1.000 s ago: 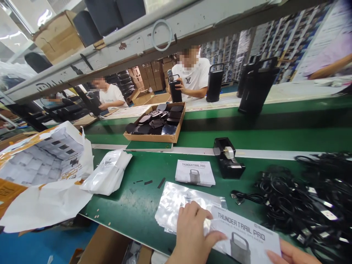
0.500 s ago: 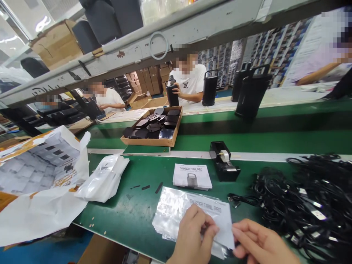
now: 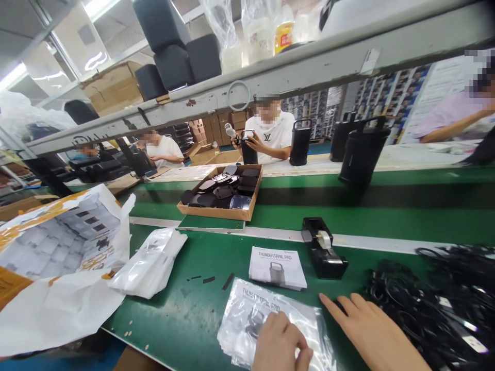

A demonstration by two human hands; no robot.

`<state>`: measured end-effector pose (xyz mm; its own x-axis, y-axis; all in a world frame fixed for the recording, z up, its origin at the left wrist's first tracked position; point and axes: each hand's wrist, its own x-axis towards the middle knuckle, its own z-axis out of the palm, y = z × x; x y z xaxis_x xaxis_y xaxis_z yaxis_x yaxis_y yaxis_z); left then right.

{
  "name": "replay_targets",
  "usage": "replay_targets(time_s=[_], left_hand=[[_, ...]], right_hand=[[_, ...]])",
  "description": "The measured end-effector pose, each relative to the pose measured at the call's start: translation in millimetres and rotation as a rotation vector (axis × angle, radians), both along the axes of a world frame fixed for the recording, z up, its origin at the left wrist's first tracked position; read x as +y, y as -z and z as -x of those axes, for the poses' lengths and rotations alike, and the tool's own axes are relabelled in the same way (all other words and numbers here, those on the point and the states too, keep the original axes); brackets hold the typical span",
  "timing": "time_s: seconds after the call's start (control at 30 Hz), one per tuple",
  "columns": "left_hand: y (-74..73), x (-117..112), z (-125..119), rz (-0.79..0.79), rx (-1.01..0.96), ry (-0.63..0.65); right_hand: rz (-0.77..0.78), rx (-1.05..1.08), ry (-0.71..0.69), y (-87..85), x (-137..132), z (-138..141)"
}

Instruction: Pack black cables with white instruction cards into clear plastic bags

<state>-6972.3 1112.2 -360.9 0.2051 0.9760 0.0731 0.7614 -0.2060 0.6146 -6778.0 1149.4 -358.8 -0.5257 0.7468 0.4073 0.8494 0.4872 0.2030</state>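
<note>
My left hand (image 3: 279, 342) rests with curled fingers on a clear plastic bag (image 3: 266, 319) that has a "Thunder Trail Pro" booklet inside it, lying on a stack of similar bags at the near edge of the green bench (image 3: 201, 304). My right hand (image 3: 367, 330) lies flat with fingers stretched out on the bench, reaching left of a pile of black cables (image 3: 436, 299) and touching a cable end. A stack of booklets (image 3: 276, 267) lies just beyond the bag. A black tape dispenser (image 3: 323, 247) stands behind my right hand.
A cardboard tray of black parts (image 3: 222, 193) sits on the green conveyor (image 3: 386, 211). A heap of plastic bags (image 3: 149, 263) and an open white-lined carton (image 3: 50, 247) are on the left. Black speakers (image 3: 361, 152) stand across the belt, where several seated people work.
The booklet has gone from my hands into the clear bag. My right hand let go and moved right, flat toward the cables. My left hand stays on the bag.
</note>
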Motion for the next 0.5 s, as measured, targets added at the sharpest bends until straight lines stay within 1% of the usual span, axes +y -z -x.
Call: replay_targets(time_s=[0.03,0.07,0.13,0.23,0.3,0.37,0.4,0.5], left_hand=[[-0.7,0,0,-0.005,-0.017,-0.005],[-2.4,0,0,-0.008,-0.054,-0.014],[-8.6,-1,3,0.006,-0.151,-0.039],[-20.4,-3,10,0.090,-0.245,-0.051],[-26.1,-3,12,0.138,-0.271,-0.050],[-28.9,-3,12,0.158,-0.281,-0.051],[-29.4,-3,11,0.161,-0.285,-0.052],[-29.6,-4,7,0.169,-0.300,-0.051]], right_hand=[[0.053,0.064,-0.026,-2.4,0,1],[0.138,0.177,-0.036,-6.2,-1,2],[0.336,0.518,-0.004,-16.0,-4,4],[0.557,1.108,0.158,-26.4,-12,6],[0.662,1.432,0.252,-25.4,-19,8],[0.727,1.664,0.317,-19.1,-27,14],[0.734,1.751,0.345,-14.9,-30,19],[0.694,1.924,0.380,-2.1,-39,34]])
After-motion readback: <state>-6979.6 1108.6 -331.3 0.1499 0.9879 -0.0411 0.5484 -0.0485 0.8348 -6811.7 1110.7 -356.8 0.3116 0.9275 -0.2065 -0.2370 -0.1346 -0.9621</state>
